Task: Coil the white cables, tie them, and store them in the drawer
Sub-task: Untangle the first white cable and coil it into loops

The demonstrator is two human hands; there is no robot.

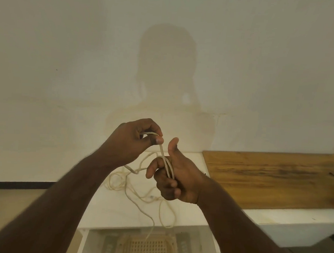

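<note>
A white cable lies in loose tangled loops on the white counter, with one strand hanging over the front edge. My left hand pinches a stretch of the cable between thumb and fingers, held up above the counter. My right hand grips a few turns of the same cable across its palm, thumb raised. A short taut length runs between the two hands. Below the counter's front edge is an open drawer holding a perforated beige insert.
A wooden board covers the counter to the right, with a dark thin wire at its far right edge. A plain white wall stands behind, carrying my shadow. Floor shows at the left.
</note>
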